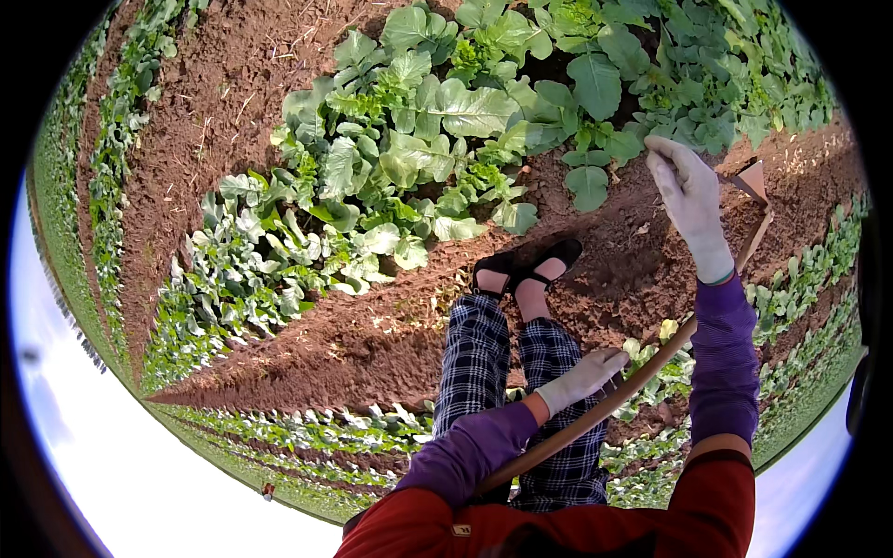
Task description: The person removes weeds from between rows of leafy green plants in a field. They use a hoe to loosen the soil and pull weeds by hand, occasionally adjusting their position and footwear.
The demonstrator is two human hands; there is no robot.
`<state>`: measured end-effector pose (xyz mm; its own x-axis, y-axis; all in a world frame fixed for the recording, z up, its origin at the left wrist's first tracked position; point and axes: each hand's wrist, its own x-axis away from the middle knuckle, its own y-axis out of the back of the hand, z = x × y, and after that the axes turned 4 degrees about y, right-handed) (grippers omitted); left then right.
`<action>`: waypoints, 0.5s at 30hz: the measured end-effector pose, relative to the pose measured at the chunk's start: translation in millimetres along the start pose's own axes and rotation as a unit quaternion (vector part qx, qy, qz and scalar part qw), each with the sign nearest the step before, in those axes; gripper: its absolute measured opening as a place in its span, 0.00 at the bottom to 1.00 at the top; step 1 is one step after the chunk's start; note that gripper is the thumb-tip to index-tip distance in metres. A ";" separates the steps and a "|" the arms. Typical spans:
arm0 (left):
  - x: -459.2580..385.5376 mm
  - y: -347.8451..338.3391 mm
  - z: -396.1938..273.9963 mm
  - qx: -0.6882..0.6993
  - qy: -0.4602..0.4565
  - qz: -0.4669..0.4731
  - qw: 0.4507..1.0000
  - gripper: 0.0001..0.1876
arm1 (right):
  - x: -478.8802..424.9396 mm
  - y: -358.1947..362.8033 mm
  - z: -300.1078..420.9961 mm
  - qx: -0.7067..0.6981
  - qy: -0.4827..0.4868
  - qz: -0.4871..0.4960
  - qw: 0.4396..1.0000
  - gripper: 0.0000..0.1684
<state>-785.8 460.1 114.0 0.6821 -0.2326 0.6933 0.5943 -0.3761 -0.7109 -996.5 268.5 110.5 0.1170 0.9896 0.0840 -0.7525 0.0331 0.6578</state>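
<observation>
My right hand (687,202), in a pale glove, reaches out at the edge of a bed of leafy plants (453,111). Its fingertips are close to a rounded green leaf (623,145); whether they pinch anything is unclear. My left hand (582,382), gloved too, hangs in front of my legs with its fingers partly curled. Beside those fingers slants the wooden handle of a hoe (586,422); contact with it is hard to judge. The handle runs from under my left arm, behind my right forearm, to a metal blade (752,180) over the soil.
Bare brown soil (335,349) forms a furrow around my feet, which wear black shoes (554,264). Lower, paler crop rows (335,425) run behind me, and another row (115,139) lies across a soil strip. A small distant figure or object (268,491) is too tiny to tell.
</observation>
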 end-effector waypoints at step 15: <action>-1.3 -6.1 17.9 -0.168 -0.075 0.050 0.982 0.32 | 48.9 -78.7 38.3 -0.067 -0.072 0.240 0.966 0.20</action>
<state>-782.7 478.7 115.4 0.7999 -0.1580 0.5790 0.3646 -0.6383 -0.6779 -906.7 308.9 91.4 -0.1853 0.8659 0.4646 -0.8182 -0.3978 0.4150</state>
